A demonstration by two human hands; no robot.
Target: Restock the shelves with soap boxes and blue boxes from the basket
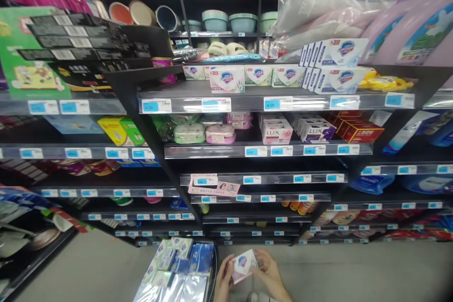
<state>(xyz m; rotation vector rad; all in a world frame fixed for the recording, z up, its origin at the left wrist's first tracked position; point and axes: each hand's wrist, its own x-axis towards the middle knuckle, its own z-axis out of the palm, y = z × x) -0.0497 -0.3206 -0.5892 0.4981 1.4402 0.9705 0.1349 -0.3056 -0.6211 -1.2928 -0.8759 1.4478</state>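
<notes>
Low in the view, a white and pink soap box with a blue shield logo is held between both hands. My left hand grips its left edge. On the right side, my right hand is closed on the box with its thumb across the front. Just left of my hands stands a basket or cart with a dark rim, piled with soap boxes and blue packs. Ahead on the upper shelf, a similar pink-edged soap box stands in front of green-edged ones.
Blue and white soap boxes are stacked at the upper shelf's right. Below are soap dishes, LUX boxes and red boxes. Black boxes jut out at left. Large purple bottles stand at right; basins sit behind.
</notes>
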